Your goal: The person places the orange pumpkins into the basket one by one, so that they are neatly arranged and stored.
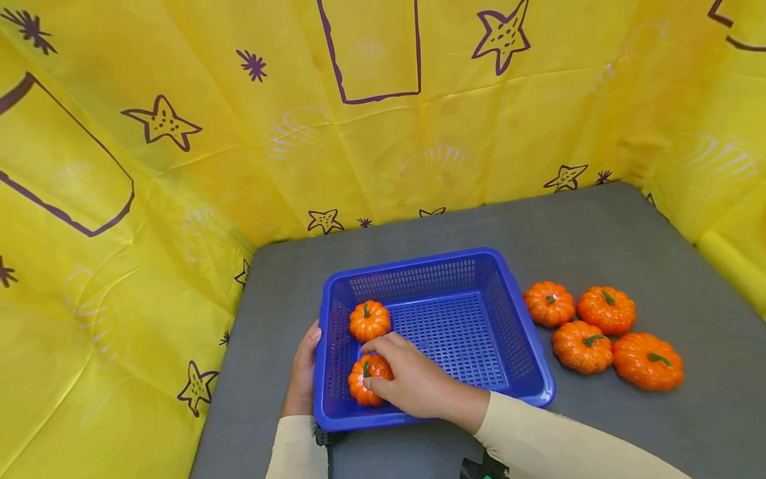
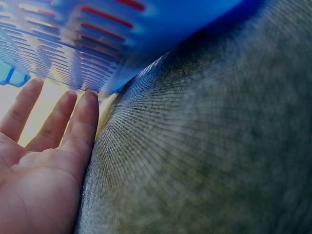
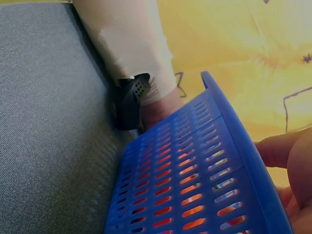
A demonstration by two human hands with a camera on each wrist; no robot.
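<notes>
A blue plastic basket with slotted walls stands on the grey table. My left hand rests against its left outer side; in the left wrist view the fingers are fairly straight, their tips at the slotted wall. Inside the basket, my right hand holds a small orange pumpkin with a green stem, thumb and fingers around its top. Just behind it, another orange pumpkin sits by the left wall. In the right wrist view, the basket wall hides most of the right hand.
Right of the basket, several orange pumpkins sit in a cluster, among them a nearer one and a farther one. Yellow cloth with starfish drawings hangs behind and beside the grey table.
</notes>
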